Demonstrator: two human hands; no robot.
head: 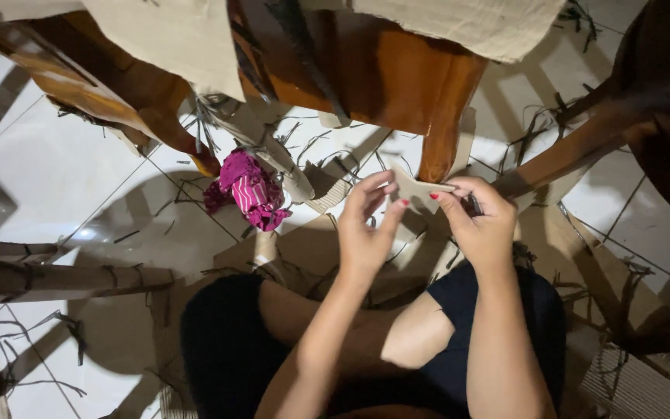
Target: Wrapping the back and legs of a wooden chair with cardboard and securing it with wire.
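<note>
Both grips pinch the cardboard piece (416,188): left hand (366,233), right hand (481,225); its long axis lies left-right.

white tiled floor (56,178), wooden chair legs (440,143)

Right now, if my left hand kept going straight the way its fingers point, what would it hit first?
Probably the wooden chair leg just beyond the cardboard piece that the left hand already pinches; depth is unclear from above.
</note>
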